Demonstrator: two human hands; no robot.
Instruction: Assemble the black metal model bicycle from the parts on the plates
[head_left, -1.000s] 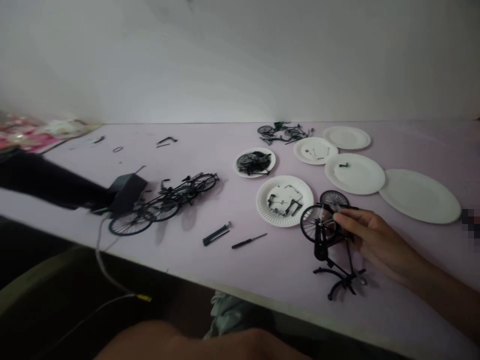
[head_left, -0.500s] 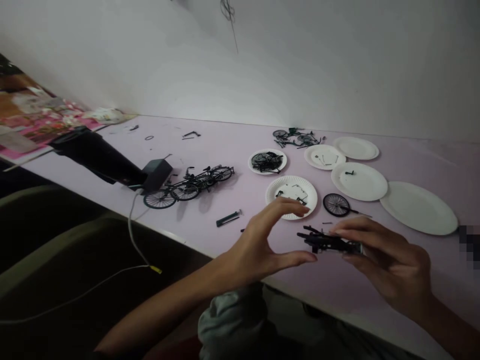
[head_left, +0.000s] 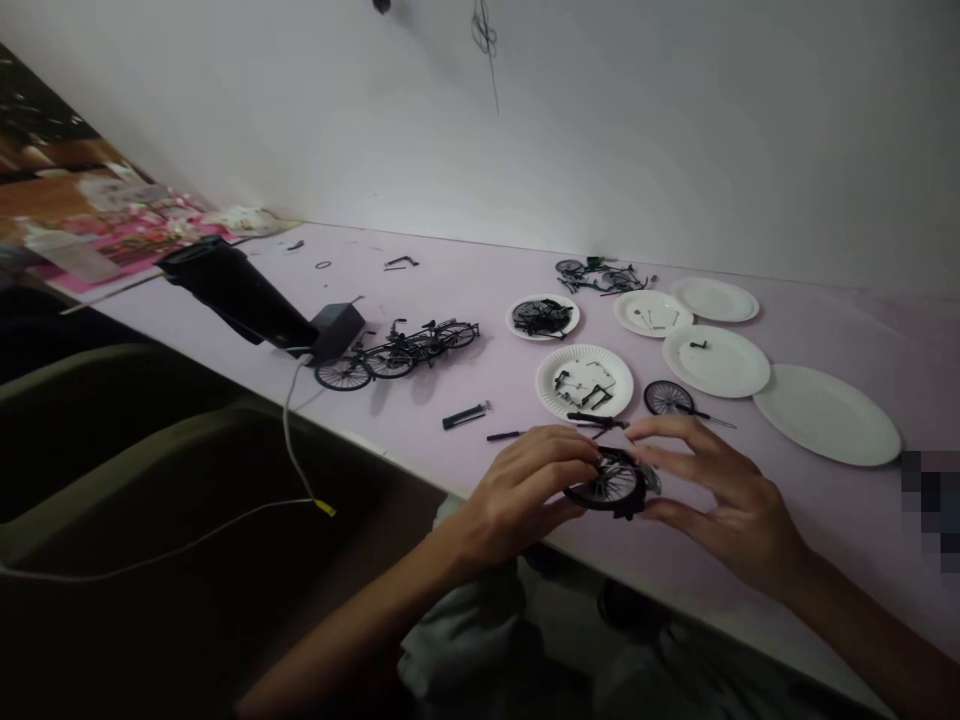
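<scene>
A partly built model bicycle [head_left: 616,482], with a black spoked wheel and frame, is held between my two hands above the table's front edge. My left hand [head_left: 517,492] is closed on its wheel side, with the fingertips over the spokes. On the other side, my right hand [head_left: 735,500] pinches it between thumb and fingers. Just behind the hands, a loose wheel with a thin fork [head_left: 670,398] lies on the table. A paper plate [head_left: 546,385] nearby carries several small black parts. A thin dark rod [head_left: 504,436] is beside my left hand.
Small finished bicycles [head_left: 397,360] stand left of centre by a black boxy device [head_left: 240,295] with a white cable [head_left: 289,430]. A green pump-like piece [head_left: 465,416] lies nearer. More plates [head_left: 825,415] sit at right; a green bicycle [head_left: 607,278] lies near the wall.
My left hand has gone from spread fingers to gripping the model bicycle. The bicycle has turned, so its wheel now faces me, and has shifted left with my right hand.
</scene>
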